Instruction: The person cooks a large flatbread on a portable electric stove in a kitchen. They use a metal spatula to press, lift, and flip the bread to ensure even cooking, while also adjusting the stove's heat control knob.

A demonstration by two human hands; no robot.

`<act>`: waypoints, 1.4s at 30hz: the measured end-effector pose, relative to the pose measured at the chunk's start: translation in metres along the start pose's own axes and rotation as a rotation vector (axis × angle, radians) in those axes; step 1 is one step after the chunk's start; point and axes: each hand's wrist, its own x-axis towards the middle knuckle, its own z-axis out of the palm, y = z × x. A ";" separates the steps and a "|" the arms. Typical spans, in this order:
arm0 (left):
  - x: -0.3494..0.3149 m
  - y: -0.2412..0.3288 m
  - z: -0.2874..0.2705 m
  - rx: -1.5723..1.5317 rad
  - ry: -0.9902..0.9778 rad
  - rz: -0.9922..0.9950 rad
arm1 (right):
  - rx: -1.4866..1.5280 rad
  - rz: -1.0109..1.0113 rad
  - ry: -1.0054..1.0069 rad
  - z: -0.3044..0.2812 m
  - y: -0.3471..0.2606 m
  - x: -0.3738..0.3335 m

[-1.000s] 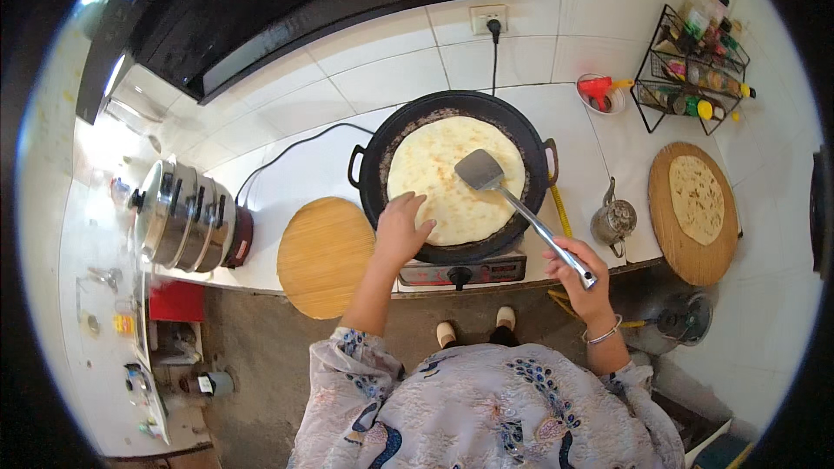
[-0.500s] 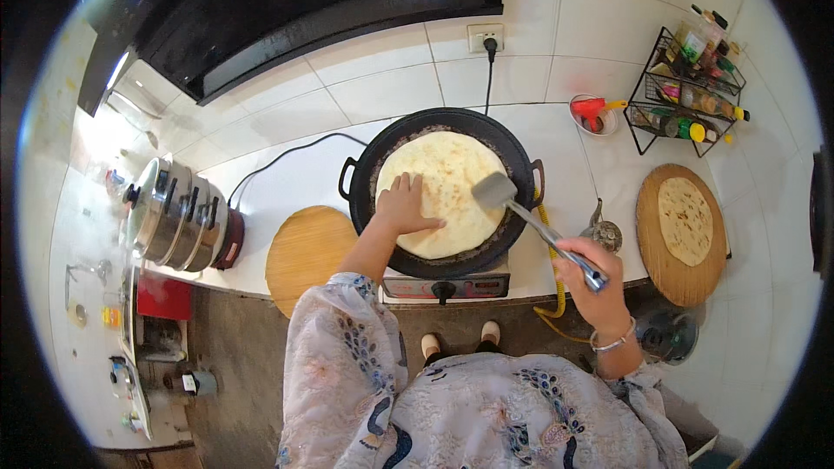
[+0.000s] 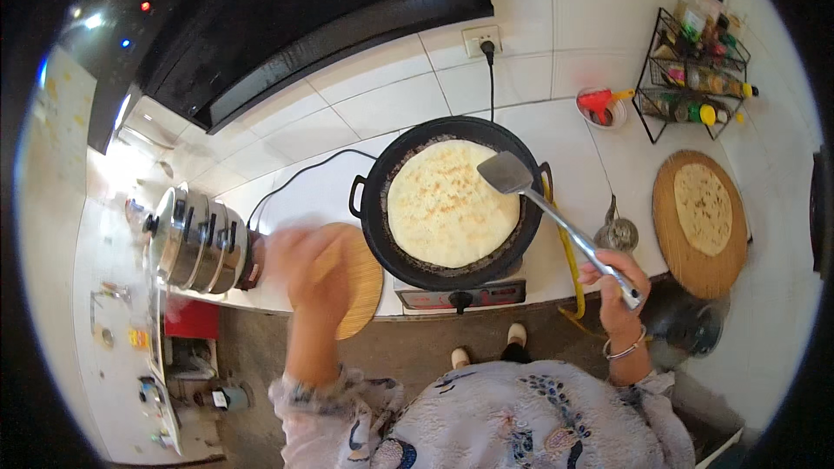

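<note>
A round, pale flatbread [image 3: 452, 221] with light brown spots lies in a black two-handled pan [image 3: 382, 247] on the stove. My right hand [image 3: 618, 287] is closed round the handle of a metal spatula [image 3: 556, 213], whose blade hangs over the flatbread's upper right edge; whether they touch I cannot tell. To the left of the pan my left hand [image 3: 308, 274] is above a round wooden board [image 3: 363, 291]. It is smeared by motion, so its fingers cannot be made out.
A browned flatbread [image 3: 704, 208] rests on a woven round board [image 3: 669, 234] at the right. A steamer pot [image 3: 195, 243] stands at the left. Behind are a spice rack [image 3: 695, 78] and a bowl [image 3: 599, 113] with a red tool. A yellow hose [image 3: 573, 274] runs beside the stove [image 3: 465, 297].
My left hand has lifted off the flatbread and moved left, over the wooden board. My right hand still holds the spatula near the same edge. The whole view has shifted slightly.
</note>
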 end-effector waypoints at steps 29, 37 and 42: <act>-0.115 -0.056 0.127 -0.211 -0.601 -0.074 | -0.159 0.162 0.129 0.079 -0.060 -0.057; -0.116 -0.069 0.175 -0.018 -1.137 -0.098 | -0.283 0.274 0.042 0.095 -0.067 -0.024; -0.118 -0.035 0.151 -0.014 -1.238 -0.180 | -0.293 0.110 -0.018 0.110 0.005 0.014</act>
